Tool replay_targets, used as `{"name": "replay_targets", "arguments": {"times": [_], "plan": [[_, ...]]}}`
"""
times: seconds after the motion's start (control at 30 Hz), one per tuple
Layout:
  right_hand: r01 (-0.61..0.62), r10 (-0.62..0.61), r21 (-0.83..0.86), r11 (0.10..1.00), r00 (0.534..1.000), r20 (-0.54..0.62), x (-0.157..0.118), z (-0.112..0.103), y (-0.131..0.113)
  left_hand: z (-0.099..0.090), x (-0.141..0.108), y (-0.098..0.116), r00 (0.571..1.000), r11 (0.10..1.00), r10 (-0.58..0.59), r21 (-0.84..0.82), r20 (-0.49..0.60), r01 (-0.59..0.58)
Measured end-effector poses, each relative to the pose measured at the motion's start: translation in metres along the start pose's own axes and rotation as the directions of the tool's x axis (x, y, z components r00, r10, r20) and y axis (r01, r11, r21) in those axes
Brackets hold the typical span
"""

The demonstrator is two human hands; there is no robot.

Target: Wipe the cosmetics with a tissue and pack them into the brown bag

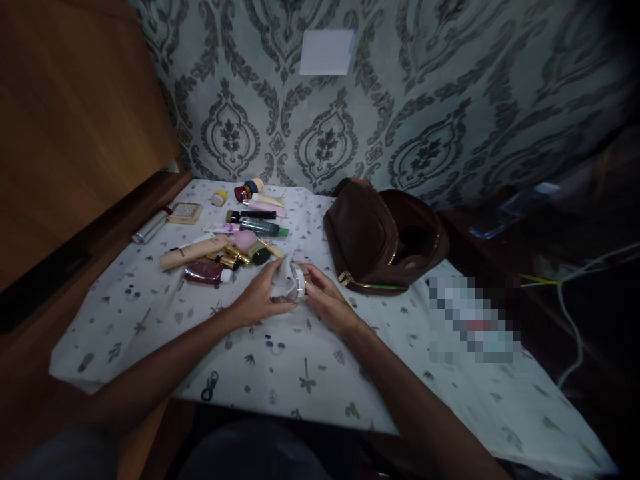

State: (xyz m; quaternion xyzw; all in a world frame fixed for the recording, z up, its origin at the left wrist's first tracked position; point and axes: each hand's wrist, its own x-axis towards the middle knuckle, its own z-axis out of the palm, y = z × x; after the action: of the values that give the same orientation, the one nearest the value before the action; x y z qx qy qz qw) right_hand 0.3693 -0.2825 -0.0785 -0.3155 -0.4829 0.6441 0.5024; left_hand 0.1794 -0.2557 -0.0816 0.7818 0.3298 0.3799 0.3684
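Near the middle of the table, my left hand [260,297] is closed around a pale, crumpled cloth or wipe [284,280]. My right hand [327,298] grips a small round jar with a light rim [301,281], which touches the cloth. Both hands are held close together, a little above the patterned tablecloth [280,360]. Just left of them lie a dark red bottle [203,272] with a white cap, a beige tube [193,252], a pink sponge [245,241] and a dark green-topped tube [260,227].
An open brown bag [363,233] stands right of my hands. Further left are a square compact [185,213] and a silver cylinder [150,227]. Small jars [249,191] sit at the back by the wall. A blurred-out item [475,320] lies at the right, with cables [580,333] beyond.
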Motion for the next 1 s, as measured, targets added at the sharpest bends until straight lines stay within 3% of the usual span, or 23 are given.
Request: {"name": "replay_targets", "arguments": {"times": [0.17,0.33,0.5,0.6,0.7,0.83,1.0], "plan": [[0.005,-0.004,-0.083,0.997,1.0,0.003,0.001,-0.007,-0.002,-0.002,-0.001,0.003,0.998,0.997,-0.062,-0.049,0.012,0.063],[0.109,-0.12,-0.151,0.982,0.991,-0.063,0.003,-0.007,-0.001,-0.001,0.0,0.011,0.969,0.915,-0.241,-0.318,0.058,0.246],[0.225,-0.267,-0.335,0.915,0.96,-0.085,0.003,-0.003,0.005,0.001,0.001,0.015,0.871,0.703,-0.426,-0.516,0.244,0.489],[0.284,-0.393,-0.55,0.785,0.915,-0.088,0.002,-0.002,0.006,-0.002,0.001,0.015,0.78,0.513,-0.501,-0.597,0.375,0.617],[0.312,-0.502,-0.714,0.626,0.863,-0.064,0.001,-0.005,0.004,-0.004,0.0,0.014,0.715,0.398,-0.537,-0.612,0.448,0.683],[0.296,-0.547,-0.809,0.508,0.837,-0.037,0.001,-0.011,0.001,-0.005,0.0,0.012,0.716,0.388,-0.576,-0.639,0.395,0.664],[0.299,-0.574,-0.886,0.354,0.817,0.046,0.002,-0.013,0.001,-0.004,0.001,0.009,0.762,0.478,-0.602,-0.657,0.239,0.583]]}}
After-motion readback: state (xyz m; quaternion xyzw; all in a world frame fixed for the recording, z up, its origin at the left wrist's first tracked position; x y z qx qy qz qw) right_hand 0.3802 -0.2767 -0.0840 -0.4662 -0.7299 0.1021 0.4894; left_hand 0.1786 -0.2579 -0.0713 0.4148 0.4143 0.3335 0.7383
